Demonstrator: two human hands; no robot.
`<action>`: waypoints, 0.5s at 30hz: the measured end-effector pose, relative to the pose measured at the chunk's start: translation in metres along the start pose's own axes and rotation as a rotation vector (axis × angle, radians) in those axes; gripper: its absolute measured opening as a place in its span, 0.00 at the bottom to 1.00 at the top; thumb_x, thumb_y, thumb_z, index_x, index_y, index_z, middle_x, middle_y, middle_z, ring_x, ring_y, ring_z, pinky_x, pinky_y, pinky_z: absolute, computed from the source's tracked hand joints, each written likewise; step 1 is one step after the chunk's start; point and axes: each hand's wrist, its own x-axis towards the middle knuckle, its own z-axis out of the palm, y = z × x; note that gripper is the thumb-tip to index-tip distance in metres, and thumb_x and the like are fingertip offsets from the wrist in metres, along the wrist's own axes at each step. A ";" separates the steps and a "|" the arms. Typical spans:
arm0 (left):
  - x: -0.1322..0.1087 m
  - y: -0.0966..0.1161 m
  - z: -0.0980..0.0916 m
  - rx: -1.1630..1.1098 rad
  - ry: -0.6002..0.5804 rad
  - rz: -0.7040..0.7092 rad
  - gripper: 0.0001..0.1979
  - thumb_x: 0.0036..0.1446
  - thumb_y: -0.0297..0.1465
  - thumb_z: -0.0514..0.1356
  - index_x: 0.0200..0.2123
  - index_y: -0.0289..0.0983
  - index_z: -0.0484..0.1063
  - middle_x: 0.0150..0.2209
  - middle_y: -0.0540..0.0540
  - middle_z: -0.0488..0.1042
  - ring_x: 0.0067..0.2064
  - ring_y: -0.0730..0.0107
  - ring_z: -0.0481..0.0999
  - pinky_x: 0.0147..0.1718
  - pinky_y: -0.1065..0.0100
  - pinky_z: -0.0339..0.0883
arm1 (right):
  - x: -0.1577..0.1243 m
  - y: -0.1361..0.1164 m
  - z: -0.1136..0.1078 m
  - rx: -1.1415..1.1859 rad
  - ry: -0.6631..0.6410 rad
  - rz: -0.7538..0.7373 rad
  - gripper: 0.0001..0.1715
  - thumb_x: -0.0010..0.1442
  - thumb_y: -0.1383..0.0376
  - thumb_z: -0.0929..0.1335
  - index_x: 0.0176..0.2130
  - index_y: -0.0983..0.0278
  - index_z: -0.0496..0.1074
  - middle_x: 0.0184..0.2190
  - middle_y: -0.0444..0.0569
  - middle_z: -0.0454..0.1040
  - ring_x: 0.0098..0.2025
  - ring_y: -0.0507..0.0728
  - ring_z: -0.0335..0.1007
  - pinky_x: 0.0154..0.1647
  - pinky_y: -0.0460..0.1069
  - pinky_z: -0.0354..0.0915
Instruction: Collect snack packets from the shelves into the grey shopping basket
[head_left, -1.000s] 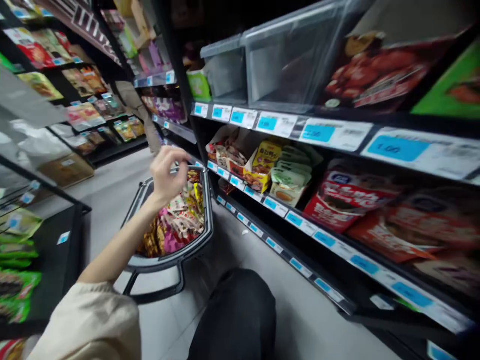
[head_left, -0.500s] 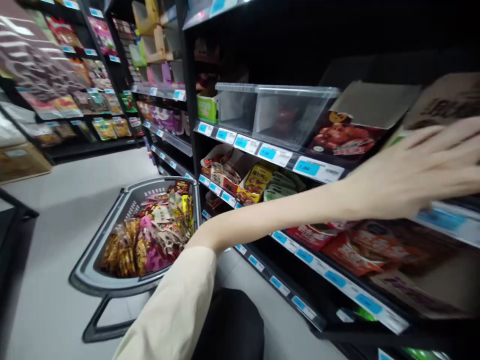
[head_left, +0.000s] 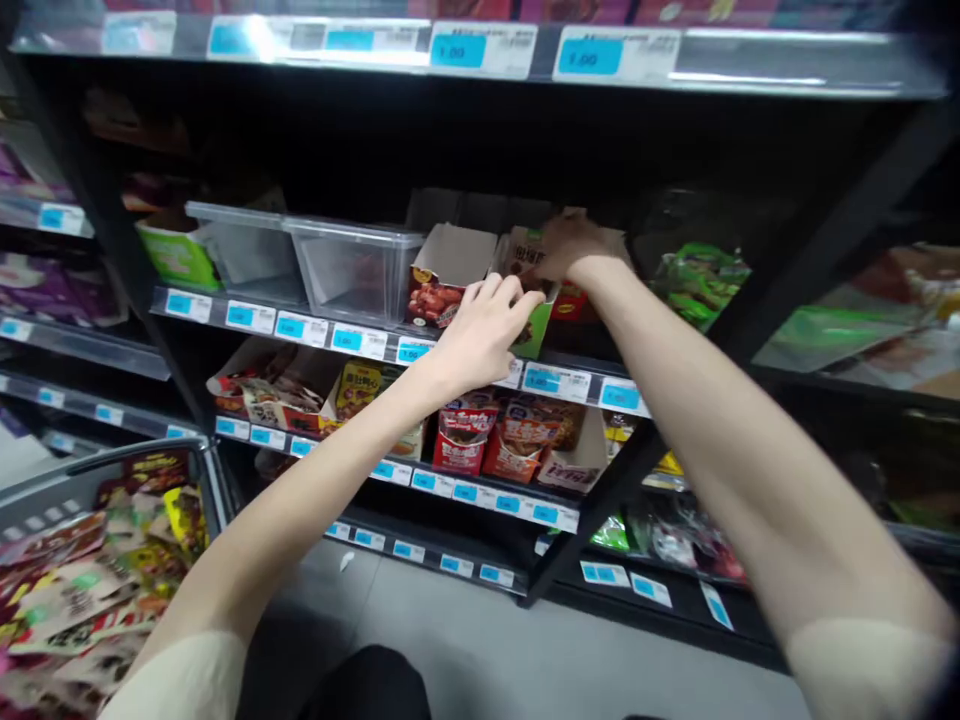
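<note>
Both my hands reach into a black store shelf. My left hand (head_left: pixel 484 330) has its fingers curled on the front of a green and brown cardboard display box (head_left: pixel 534 335) on the middle shelf. My right hand (head_left: pixel 574 248) is farther in, closed over the top of the same box; what its fingers hold is hidden. Just left of the box stands an open carton with a red food picture (head_left: pixel 439 290). Red snack packets (head_left: pixel 465 440) fill the shelf below my hands.
Two clear plastic bins (head_left: pixel 352 262) stand left of the cartons. A grey shopping basket (head_left: pixel 112 470) full of snack packets sits on the floor at the lower left. Green packets (head_left: pixel 697 280) lie in the bay to the right. Blue price tags (head_left: pixel 555 382) line the shelf edges.
My view swung right from the basket to face the shelf. My left hand left the basket and reached up to the box. My right hand came into view on the same box.
</note>
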 end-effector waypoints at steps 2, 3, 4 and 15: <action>-0.001 -0.001 -0.002 -0.013 0.002 0.003 0.32 0.55 0.25 0.66 0.63 0.36 0.64 0.53 0.37 0.70 0.60 0.45 0.67 0.61 0.44 0.61 | 0.008 0.000 0.005 -0.033 -0.023 0.039 0.40 0.62 0.59 0.75 0.63 0.82 0.66 0.65 0.77 0.64 0.69 0.73 0.62 0.63 0.59 0.64; -0.002 -0.001 -0.003 -0.020 0.001 0.004 0.32 0.55 0.26 0.66 0.63 0.36 0.64 0.53 0.37 0.70 0.60 0.45 0.68 0.61 0.44 0.61 | 0.011 0.001 0.007 -0.032 -0.006 0.036 0.39 0.62 0.61 0.75 0.64 0.80 0.65 0.66 0.75 0.64 0.69 0.73 0.60 0.64 0.60 0.63; -0.002 -0.001 -0.004 -0.024 0.000 0.006 0.32 0.55 0.26 0.66 0.63 0.36 0.64 0.53 0.38 0.70 0.59 0.46 0.68 0.61 0.44 0.62 | 0.014 0.001 0.009 -0.027 0.017 0.035 0.38 0.62 0.62 0.75 0.64 0.79 0.66 0.66 0.75 0.63 0.70 0.74 0.59 0.65 0.61 0.62; 0.000 0.008 -0.004 -0.003 0.089 0.017 0.27 0.58 0.27 0.65 0.61 0.34 0.70 0.58 0.35 0.72 0.64 0.47 0.70 0.65 0.43 0.64 | 0.030 0.013 0.015 0.080 0.007 0.020 0.35 0.56 0.63 0.74 0.59 0.78 0.73 0.54 0.70 0.74 0.60 0.71 0.73 0.55 0.64 0.72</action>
